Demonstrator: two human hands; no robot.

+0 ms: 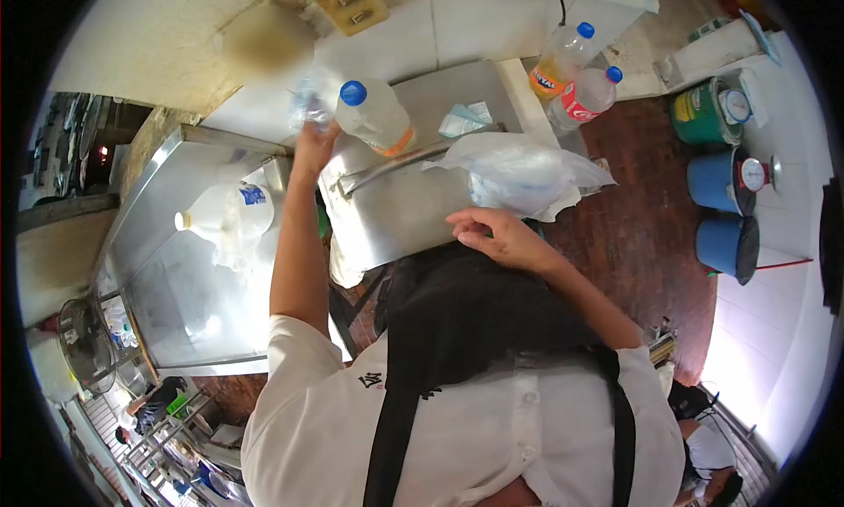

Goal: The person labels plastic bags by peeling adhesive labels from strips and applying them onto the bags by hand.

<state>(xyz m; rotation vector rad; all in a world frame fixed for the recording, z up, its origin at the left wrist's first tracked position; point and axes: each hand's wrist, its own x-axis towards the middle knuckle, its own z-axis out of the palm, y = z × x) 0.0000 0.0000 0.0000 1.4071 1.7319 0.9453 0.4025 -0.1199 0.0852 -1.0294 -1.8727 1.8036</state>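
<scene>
My left hand [316, 143] reaches up to the back of the counter, its fingers closed around a clear plastic item [309, 101], perhaps a small bottle; its exact kind is hard to make out. Right beside it stands a plastic bottle with a blue cap [373, 119] and an orange label band. My right hand [497, 236] is held over the front edge of the steel lid [404, 215], fingers loosely bent and apart, holding nothing visible. Just beyond it lies a white translucent plastic bag [527, 175]. A small blue-and-white packet [466, 119] rests behind the lid's handle bar [413, 155].
A large white jug [224, 213] lies on the steel table [167, 283] to the left. Two blue-capped bottles [561, 59] [585, 98] stand at back right. Blue buckets [714, 182] [723, 245] and dial scales [753, 175] line the right wall. Other people [710, 450] are at the lower edges.
</scene>
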